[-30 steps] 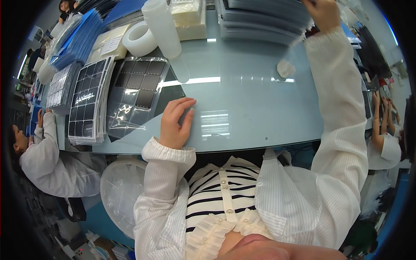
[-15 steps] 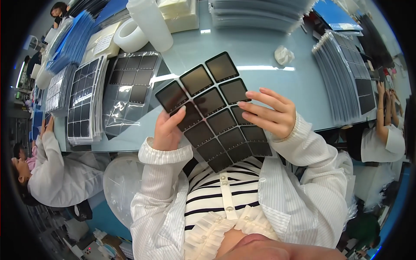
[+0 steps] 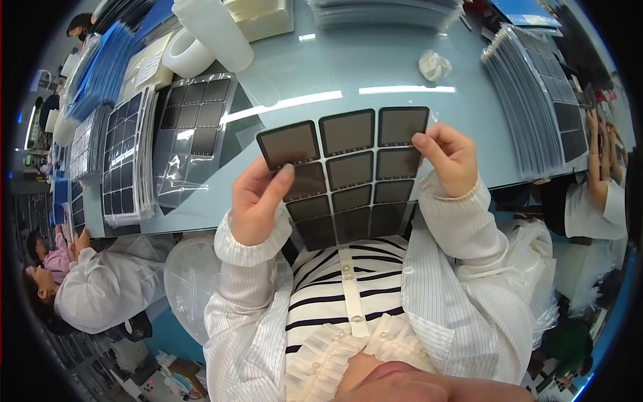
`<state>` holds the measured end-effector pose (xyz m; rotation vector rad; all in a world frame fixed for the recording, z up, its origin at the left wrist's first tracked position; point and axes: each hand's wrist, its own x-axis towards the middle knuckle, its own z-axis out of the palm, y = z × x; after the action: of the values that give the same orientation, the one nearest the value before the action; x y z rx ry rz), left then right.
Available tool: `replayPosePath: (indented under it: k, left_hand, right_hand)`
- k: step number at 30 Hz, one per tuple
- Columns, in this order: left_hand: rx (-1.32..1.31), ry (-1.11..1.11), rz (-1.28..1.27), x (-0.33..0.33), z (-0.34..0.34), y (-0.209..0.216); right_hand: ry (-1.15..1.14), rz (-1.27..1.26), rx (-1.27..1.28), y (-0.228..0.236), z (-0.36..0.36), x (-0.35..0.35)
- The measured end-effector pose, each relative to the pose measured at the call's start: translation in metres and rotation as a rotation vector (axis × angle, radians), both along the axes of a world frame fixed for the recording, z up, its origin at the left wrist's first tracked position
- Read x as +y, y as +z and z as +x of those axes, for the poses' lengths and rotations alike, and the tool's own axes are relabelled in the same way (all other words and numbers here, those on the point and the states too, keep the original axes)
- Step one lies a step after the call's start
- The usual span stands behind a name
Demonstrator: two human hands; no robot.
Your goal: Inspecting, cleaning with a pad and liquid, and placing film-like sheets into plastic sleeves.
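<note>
Between my two hands I hold up a sheet of dark rectangular panels (image 3: 349, 171), laid out in a grid with pale gaps between them. My left hand (image 3: 258, 201) pinches its left edge, thumb on the front face. At the upper right corner, my right hand (image 3: 450, 157) has it between thumb and fingers. The sheet's lower end hangs down in front of my striped top, past the table edge. To the left on the table lies a clear plastic sleeve (image 3: 175, 161) with similar dark panels in part of it.
Stacks of panel sheets (image 3: 122, 157) stand at the left, and a tall sleeve stack (image 3: 526, 100) at the right. A wide tape roll (image 3: 189, 53), a translucent cylinder (image 3: 214, 33) and a crumpled white wad (image 3: 435, 66) rest farther back. Co-workers sit at both sides.
The sheet has turned from a slant to nearly level. My right hand has shifted from its side up to the upper right corner, its fingers now closed there.
</note>
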<state>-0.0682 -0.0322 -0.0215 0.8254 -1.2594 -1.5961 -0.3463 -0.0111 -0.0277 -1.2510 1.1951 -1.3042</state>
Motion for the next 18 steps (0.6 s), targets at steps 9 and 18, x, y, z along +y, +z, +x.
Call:
replayPosePath:
  k: [9, 18]
  left_hand:
    - [-0.136, 0.217, -0.070, 0.021, 0.013, 0.005]
    - [-0.138, 0.278, -0.198, 0.023, 0.007, 0.023]
  right_hand:
    - [0.061, -0.048, 0.057, 0.001, -0.019, 0.030]
    - [0.108, -0.107, -0.006, 0.004, -0.031, 0.024]
